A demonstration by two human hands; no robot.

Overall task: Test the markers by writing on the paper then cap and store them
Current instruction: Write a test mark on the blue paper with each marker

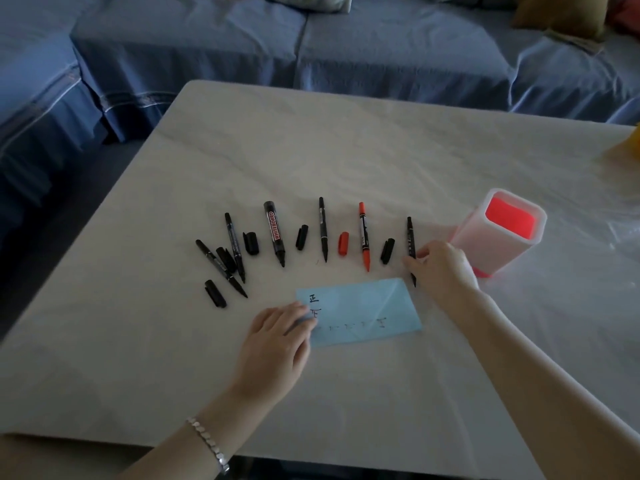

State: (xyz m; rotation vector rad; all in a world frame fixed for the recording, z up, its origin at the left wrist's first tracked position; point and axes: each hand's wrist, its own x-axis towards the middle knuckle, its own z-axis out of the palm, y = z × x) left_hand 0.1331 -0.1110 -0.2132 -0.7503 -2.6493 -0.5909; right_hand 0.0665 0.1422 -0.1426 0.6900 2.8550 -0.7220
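Several uncapped markers lie in a fan on the table: thin black ones, a thick whiteboard marker (275,233) and a red marker (363,236). Loose caps lie between them, black ones and a red cap (343,243). A blue paper (363,311) with written marks lies in front of them. My left hand (277,337) presses flat on the paper's left end. My right hand (440,268) pinches the rightmost thin black marker (411,242), which lies on the table.
A pink-bottomed translucent square holder (498,233) stands upright just right of my right hand. A white cloth covers the table (346,140). A blue-covered sofa (277,46) runs behind it. Something yellow (628,142) sits at the right edge.
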